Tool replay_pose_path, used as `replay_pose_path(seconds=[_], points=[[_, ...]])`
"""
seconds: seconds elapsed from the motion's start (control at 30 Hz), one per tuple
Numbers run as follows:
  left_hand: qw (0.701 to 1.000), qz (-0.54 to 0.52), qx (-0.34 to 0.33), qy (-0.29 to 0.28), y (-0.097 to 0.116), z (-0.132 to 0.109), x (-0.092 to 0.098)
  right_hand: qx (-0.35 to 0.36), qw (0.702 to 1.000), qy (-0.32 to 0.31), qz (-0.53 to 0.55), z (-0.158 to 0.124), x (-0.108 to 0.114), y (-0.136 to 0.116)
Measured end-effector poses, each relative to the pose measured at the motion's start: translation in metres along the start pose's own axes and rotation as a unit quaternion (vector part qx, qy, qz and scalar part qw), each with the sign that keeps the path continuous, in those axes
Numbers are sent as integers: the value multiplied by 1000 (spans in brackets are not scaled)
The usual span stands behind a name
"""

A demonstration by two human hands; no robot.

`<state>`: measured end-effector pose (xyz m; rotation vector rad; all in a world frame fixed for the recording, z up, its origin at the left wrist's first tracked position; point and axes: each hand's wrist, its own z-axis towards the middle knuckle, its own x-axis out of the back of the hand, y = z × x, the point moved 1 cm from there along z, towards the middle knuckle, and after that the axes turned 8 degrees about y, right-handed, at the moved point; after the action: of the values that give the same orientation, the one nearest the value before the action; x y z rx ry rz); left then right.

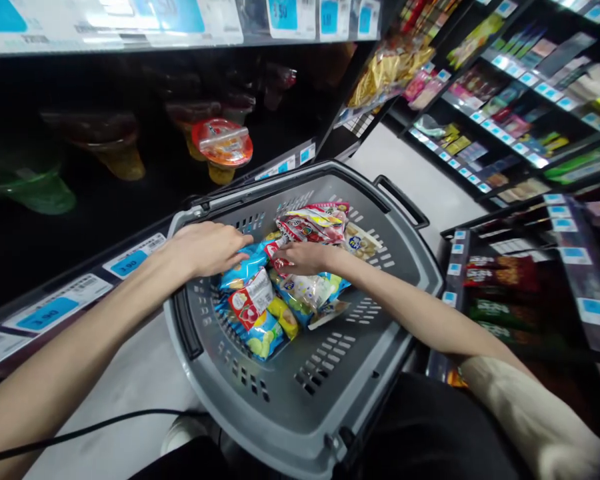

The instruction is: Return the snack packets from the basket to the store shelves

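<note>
A grey plastic shopping basket (300, 393) sits in front of me, holding several snack packets. My left hand (207, 248) lies over the basket's left side, fingers stretched flat onto a blue chip bag (245, 267). My right hand (304, 257) reaches in from the right, its fingers closed on a red and white snack packet (310, 227) at the top of the pile. Below the hands lie a red-and-white packet (250, 300) and a blue and yellow chip bag (260, 337).
A dark shelf on the left holds jelly cups, one with an orange lid (223, 143), and blue price tags (47, 312) line its edge. Snack shelves (510, 120) rise on the right. A black cable (80, 432) crosses the pale floor near my knees.
</note>
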<state>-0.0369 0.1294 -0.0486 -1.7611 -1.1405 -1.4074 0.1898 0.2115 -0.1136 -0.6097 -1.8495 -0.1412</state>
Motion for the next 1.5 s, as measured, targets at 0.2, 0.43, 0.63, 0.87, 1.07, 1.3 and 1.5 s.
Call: replay_pose_path(seconds=[0.2, 0.43, 0.63, 0.87, 1.07, 1.3, 1.5], points=[[1000, 10, 3, 3, 0, -2, 2, -66, 995, -19, -66, -5, 15, 4], [1000, -3, -5, 11, -2, -3, 2, -151, 983, 16, -105, -10, 20, 9], [1000, 11, -8, 9, -2, -3, 1, -158, 979, -3, -132, -7, 15, 13], [1000, 16, -9, 0, -2, -3, 2, -149, 981, -120, -37, -8, 14, 7], [1000, 14, -6, -1, -2, -2, 1, -115, 987, -106, -38, -11, 17, 8], [1000, 12, 0, 3, -3, -1, 0, -38, 959, 275, 47, -26, 64, 29], [1000, 10, -7, -1, -3, 0, -2, -125, 966, 220, -42, -47, 51, 79]])
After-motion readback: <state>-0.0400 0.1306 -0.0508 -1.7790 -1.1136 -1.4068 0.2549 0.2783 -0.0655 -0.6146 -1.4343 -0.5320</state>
